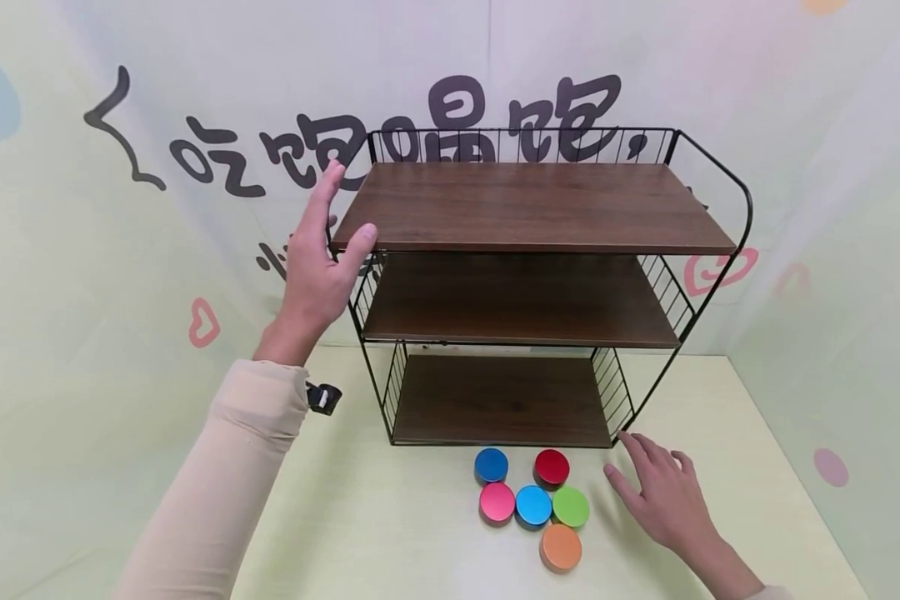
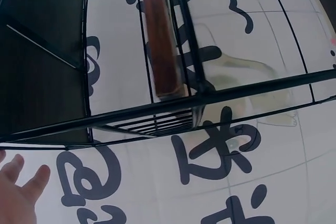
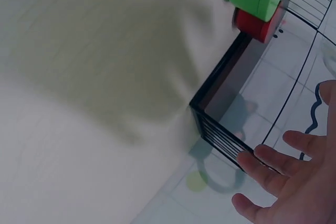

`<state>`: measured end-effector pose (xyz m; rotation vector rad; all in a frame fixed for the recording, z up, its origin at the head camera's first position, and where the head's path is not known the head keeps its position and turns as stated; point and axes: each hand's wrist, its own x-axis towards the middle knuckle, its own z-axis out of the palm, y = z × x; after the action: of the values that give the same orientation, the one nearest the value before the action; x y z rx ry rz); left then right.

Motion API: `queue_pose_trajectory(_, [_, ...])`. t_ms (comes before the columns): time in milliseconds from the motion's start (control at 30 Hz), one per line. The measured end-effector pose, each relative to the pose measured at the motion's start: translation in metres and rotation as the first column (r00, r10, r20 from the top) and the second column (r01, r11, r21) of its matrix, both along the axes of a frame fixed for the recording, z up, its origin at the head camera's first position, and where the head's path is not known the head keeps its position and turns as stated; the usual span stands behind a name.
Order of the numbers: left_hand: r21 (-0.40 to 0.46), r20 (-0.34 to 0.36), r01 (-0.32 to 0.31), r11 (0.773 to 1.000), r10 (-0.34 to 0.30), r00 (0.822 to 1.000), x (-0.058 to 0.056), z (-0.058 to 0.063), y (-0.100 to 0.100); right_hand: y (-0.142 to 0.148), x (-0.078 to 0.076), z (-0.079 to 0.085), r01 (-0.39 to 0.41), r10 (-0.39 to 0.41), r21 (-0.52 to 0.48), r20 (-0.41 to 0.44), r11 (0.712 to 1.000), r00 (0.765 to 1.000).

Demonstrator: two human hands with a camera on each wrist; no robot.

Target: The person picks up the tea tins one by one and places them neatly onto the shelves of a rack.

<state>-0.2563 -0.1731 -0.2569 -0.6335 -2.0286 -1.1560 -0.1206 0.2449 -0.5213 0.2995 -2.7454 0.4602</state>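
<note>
A three-tier rack (image 1: 525,208) with dark wooden boards and a black wire frame stands against the back wall. My left hand (image 1: 318,267) is raised at the top board's left front corner, fingers straight and thumb spread, holding nothing. In the left wrist view, a few fingertips (image 2: 34,184) show below the black frame. Low at the rack's right front foot, my right hand (image 1: 663,492) hovers with loosely bent, spread fingers and grips nothing. Left of it sit round coloured tins: dark blue (image 1: 491,465), red (image 1: 552,468), pink (image 1: 497,503), light blue (image 1: 533,506), green (image 1: 571,507) and orange (image 1: 561,547).
The pale table (image 1: 397,533) carries the rack and the tins. Behind hangs a light cloth backdrop (image 1: 195,83) with large black characters. A black strap device (image 1: 323,398) sits at my left wrist. Thin wire side rails (image 1: 615,387) edge the boards.
</note>
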Motion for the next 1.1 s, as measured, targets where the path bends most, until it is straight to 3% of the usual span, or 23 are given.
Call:
queue_pose_trajectory(267, [0.07,-0.009,0.061,0.996,-0.06,0.998,0.022,0.008,0.014,-0.01,0.004,-0.011,-0.025,0.024,0.026,0.037,0.999,0.999])
queue_pose_trajectory(733, [0.134,-0.041,0.118,0.984,-0.114,0.993,0.012,0.001,0.013,-0.021,0.011,-0.027,-0.232,0.232,-0.006,0.083,0.973,0.969])
queue_pose_trajectory(1100, [0.116,-0.123,0.107,0.987,-0.093,0.988,0.009,-0.002,0.016,-0.026,0.016,-0.033,-0.261,0.26,-0.007,0.117,0.965,0.959])
